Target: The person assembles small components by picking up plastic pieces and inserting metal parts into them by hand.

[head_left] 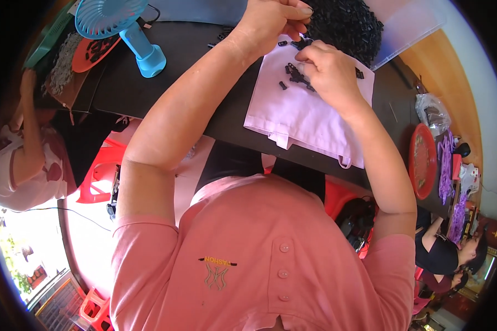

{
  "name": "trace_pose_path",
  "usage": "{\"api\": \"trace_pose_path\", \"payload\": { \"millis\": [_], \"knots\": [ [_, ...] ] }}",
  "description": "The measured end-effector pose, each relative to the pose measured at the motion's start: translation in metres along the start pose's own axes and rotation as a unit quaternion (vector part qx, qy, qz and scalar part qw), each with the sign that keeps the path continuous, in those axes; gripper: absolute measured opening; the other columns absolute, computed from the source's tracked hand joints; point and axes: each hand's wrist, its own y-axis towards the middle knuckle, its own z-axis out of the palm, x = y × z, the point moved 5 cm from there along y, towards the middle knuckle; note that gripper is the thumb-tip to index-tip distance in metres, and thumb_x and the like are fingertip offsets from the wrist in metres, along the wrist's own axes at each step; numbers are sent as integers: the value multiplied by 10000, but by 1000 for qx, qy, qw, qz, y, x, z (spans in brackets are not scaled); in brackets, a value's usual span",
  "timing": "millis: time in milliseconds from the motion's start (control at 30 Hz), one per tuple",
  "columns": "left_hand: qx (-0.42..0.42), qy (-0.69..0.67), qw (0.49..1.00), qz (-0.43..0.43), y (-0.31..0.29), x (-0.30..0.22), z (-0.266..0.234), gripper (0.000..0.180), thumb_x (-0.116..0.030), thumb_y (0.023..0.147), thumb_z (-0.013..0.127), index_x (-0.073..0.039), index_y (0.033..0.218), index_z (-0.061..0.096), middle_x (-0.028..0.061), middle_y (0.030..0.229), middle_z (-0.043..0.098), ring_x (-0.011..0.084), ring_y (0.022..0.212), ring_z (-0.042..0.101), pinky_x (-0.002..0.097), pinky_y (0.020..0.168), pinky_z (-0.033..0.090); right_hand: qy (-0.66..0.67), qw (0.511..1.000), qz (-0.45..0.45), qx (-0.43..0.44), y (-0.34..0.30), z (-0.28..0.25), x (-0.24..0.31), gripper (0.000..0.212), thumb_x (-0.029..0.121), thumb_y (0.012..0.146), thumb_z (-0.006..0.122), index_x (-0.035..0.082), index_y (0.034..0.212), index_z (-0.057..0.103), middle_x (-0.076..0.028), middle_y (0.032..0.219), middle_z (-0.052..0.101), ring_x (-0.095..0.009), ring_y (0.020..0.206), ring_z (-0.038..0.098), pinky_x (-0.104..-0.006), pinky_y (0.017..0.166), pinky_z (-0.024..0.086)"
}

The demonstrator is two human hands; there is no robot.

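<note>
Black parts: small plastic pieces (297, 74) scattered on a pale lilac cloth (303, 118) spread on the dark table (182, 60).
Left hand (270, 22): fingers pinched shut near a tiny black piece; whether it is held cannot be told.
Right hand (328, 69): grip closed over the black pieces on the cloth, fingertips touching them.
Heap: black parts (345, 25) piled just beyond the hands.
Fan: blue, standing on the table (124, 27), upper left.
Red tray: round (422, 160), at right edge.
Hidden: the parts' shape too small to make out; heap cut off at the top.
</note>
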Motion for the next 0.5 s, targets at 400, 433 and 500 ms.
{"api": "trace_pose_path", "payload": {
  "millis": [400,433,500],
  "knots": [
    [-39,54,998,12,0,6,1,71,-51,855,677,11,837,649,82,664,621,146,521,574,267,451,434,-114,983,97,106,13,27,9,183,97,695,620,36,829,728,-152,907,679,-341,886,653,-473,759,499],
    [-39,55,998,12,0,7,1,71,-51,855,677,11,837,649,82,664,621,146,521,574,267,451,434,-120,988,68,71,12,29,7,142,110,719,627,47,816,709,-145,893,683,-345,844,658,-467,738,504],
    [-64,52,997,14,-1,8,0,58,-46,853,671,9,842,656,88,664,621,149,526,575,272,456,441,-127,990,40,35,9,28,4,105,122,743,635,58,804,691,-138,878,687,-349,802,662,-460,717,510]
  ]
}}
